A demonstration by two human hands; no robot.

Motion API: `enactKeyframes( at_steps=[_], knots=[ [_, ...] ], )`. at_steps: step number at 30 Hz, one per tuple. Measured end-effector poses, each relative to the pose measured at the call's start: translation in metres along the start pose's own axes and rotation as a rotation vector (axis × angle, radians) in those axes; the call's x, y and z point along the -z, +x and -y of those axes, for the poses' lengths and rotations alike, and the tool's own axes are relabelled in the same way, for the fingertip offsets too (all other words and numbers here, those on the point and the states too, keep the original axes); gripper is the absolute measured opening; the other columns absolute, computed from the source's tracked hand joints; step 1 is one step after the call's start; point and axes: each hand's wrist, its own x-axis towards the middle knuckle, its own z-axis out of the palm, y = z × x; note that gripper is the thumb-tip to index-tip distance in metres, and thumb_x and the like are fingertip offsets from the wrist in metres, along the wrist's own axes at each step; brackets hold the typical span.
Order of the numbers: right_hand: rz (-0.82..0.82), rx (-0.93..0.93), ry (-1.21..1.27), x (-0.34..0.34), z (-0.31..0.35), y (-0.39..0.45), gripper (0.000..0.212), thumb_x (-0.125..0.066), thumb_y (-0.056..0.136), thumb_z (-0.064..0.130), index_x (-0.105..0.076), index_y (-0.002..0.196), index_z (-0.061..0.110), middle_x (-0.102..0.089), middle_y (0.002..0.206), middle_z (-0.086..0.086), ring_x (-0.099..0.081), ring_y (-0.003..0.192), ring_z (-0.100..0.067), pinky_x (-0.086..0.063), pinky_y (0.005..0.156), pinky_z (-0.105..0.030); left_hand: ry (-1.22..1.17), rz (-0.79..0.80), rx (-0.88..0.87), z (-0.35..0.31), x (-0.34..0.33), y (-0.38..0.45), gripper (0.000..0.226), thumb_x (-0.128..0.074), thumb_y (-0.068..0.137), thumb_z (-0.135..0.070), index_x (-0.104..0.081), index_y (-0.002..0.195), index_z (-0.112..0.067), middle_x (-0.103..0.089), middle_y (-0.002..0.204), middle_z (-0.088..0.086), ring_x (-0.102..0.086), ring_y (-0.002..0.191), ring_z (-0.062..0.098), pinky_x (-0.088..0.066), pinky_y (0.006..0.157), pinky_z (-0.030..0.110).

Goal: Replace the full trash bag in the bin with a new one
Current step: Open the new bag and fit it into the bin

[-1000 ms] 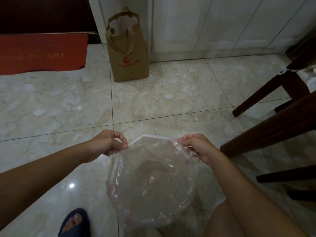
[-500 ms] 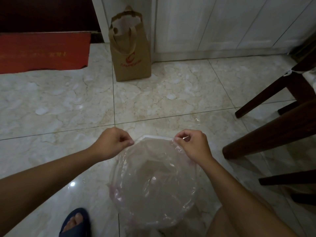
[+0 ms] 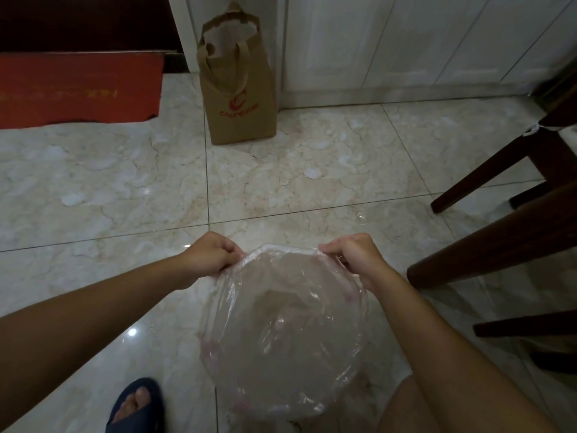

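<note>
We've got the new clear bag (image 3: 282, 326) draped in the bin (image 3: 274, 247) on the floor, left hand (image 3: 208, 255) and right hand (image 3: 354, 257) each pinching its far edge. Thin film, so we figure yanking too hard could tear it or pop the near side off.

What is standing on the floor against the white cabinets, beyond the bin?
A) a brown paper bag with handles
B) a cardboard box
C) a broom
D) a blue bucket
A: a brown paper bag with handles and a red logo stands upright on the marble floor by the white cabinets.
</note>
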Motion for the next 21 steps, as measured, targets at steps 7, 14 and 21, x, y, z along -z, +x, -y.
enactKeyframes(
  at_steps=[7, 14, 21],
  knots=[
    [0.316, -0.309, 0.125, 0.006, -0.001, 0.017, 0.022, -0.068, 0.083, 0.015, -0.075, 0.099, 0.002, -0.072, 0.085, -0.010, -0.065, 0.084, -0.024, -0.054, 0.086, -0.038, -0.057, 0.166, 0.091, 0.011, 0.004, 0.013, 0.021, -0.059, 0.083, 0.002, -0.078, 0.077, -0.005, -0.064, 0.077, 0.019, -0.053, 0.063, 0.024, -0.038, 0.053, 0.025],
    [0.198, -0.009, -0.138, -0.002, -0.005, 0.013, 0.011, -0.063, 0.081, 0.009, -0.071, 0.072, 0.010, -0.061, 0.064, -0.001, -0.054, 0.060, -0.014, -0.041, 0.051, -0.022, 0.237, -0.074, -0.286, -0.004, -0.003, 0.011, 0.009, -0.063, 0.092, -0.021, -0.071, 0.090, -0.019, -0.060, 0.059, -0.010, -0.047, 0.033, 0.000, -0.038, 0.043, 0.012],
    [0.028, 0.337, -0.180, -0.005, -0.018, 0.013, 0.014, -0.070, 0.085, 0.018, -0.072, 0.071, 0.015, -0.064, 0.066, 0.001, -0.055, 0.063, -0.010, -0.045, 0.063, -0.025, 0.405, -0.138, -0.465, 0.002, -0.007, 0.015, 0.020, -0.057, 0.095, -0.030, -0.073, 0.086, -0.021, -0.064, 0.069, -0.018, -0.060, 0.059, -0.002, -0.038, 0.059, 0.021]
  ],
)
